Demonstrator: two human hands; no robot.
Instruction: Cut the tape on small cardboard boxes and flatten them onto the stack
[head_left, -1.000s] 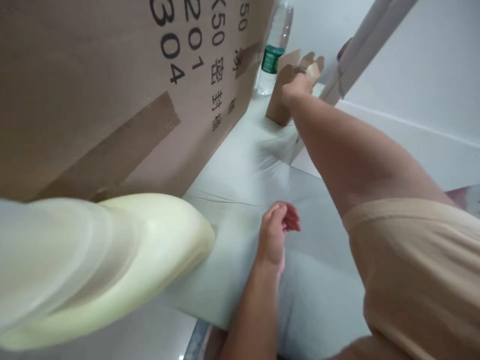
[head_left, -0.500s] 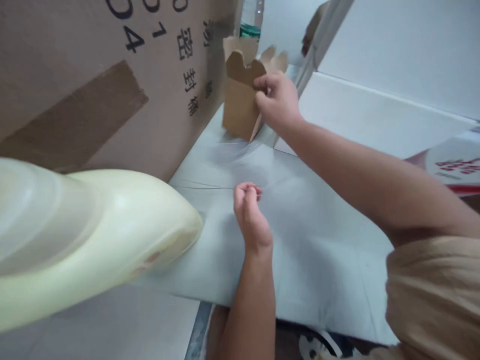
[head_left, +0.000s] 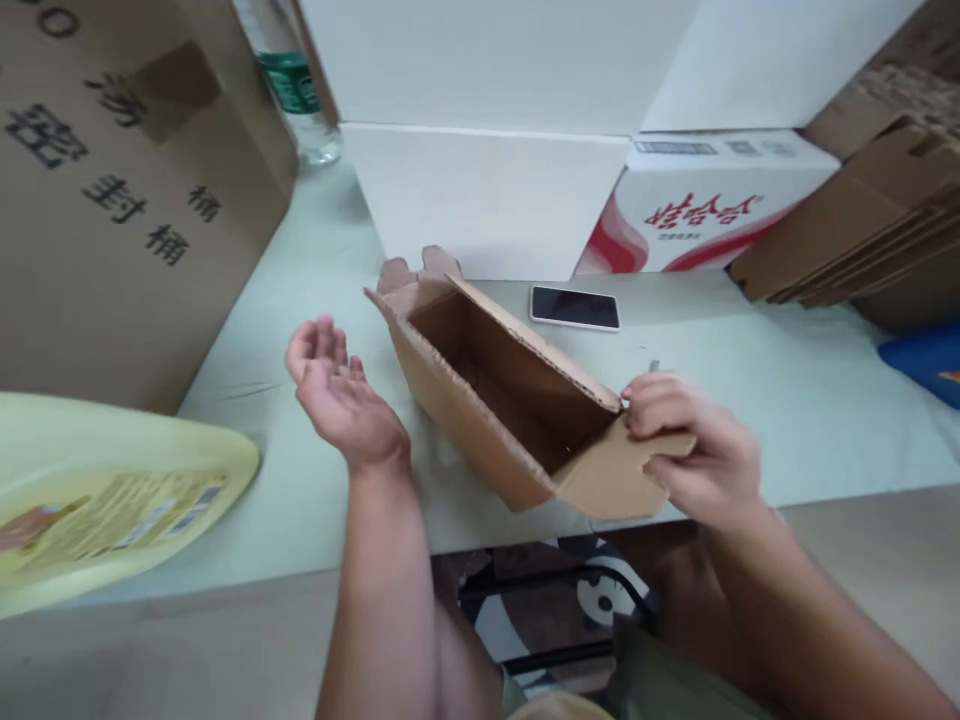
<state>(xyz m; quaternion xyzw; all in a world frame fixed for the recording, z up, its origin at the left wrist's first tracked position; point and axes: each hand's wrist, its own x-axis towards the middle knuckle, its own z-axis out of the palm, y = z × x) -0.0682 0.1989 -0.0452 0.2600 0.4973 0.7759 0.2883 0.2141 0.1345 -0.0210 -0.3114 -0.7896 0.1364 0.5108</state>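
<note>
**Now: small carton at table edge, right hand on its flap**

Now the small open cardboard box (head_left: 495, 400) lies tilted on the pale table (head_left: 787, 400), close to the near edge and in front of the person. Half a second ago it stood upright far back beside the big carton, with the right hand gripping its top; the view has since swung round to face the table squarely.

Right hand (head_left: 694, 455): fingers closed together on the box's near flap, pinching the cardboard at its end. Left hand (head_left: 337, 395): fingers apart, palm up, holding nothing, just left of the box and not touching it. Earlier it was curled loosely into a fist over the cloth.

Box interior is bare as far as it shows; its far flaps have rounded notches.

Writing:
- Large brown carton (head_left: 127, 190) at left: black Chinese characters, partly cut off; "密封桶" is legible.
- White carton (head_left: 712, 205) behind the table: red Chinese lettering seen upside down, not readable.
- Yellow bag (head_left: 112, 500) at lower left: printed label, too blurred to read.

Also present: a dark phone (head_left: 574, 307) lying flat behind the box, a water bottle (head_left: 292, 85) with a green label, and flat cardboard sheets (head_left: 870, 220) stacked at right.
</note>
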